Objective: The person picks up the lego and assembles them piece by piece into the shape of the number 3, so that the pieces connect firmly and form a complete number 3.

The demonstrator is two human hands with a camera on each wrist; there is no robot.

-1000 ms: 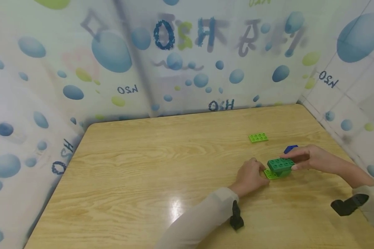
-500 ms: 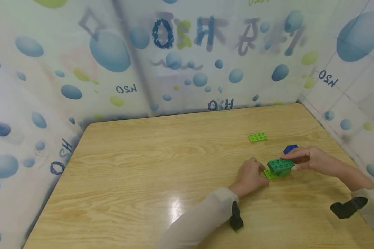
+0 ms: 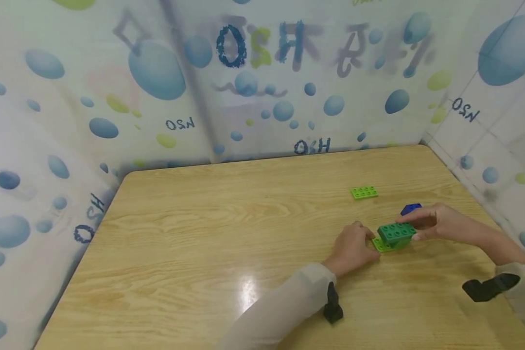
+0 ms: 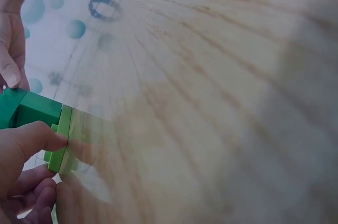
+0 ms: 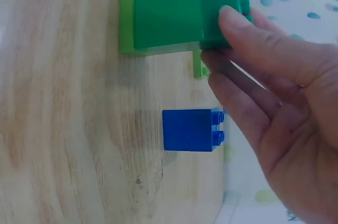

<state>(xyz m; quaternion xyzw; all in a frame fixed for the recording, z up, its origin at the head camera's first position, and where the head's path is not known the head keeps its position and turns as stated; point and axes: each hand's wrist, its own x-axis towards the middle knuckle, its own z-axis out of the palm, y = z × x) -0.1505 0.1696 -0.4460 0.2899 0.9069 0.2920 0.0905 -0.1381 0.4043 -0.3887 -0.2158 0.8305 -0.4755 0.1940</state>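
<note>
My left hand [image 3: 352,249] pinches the left end of a light green toy-brick plate [image 4: 63,138] that lies flat on the table. A green block [image 5: 169,18] stands on the plate's other end. On top of it sits a darker green studded brick [image 3: 396,232], jutting out over the plate's bare studs. My right hand [image 3: 446,224] grips the right end of this top brick between thumb and fingers. Close behind the right hand lies a blue brick [image 5: 188,130], partly hidden by the fingers in the head view.
A second light green plate [image 3: 364,192] lies flat farther back on the wooden table [image 3: 192,228]. Patterned sheets with blue and green spots [image 3: 157,73] rise behind the table and on both sides.
</note>
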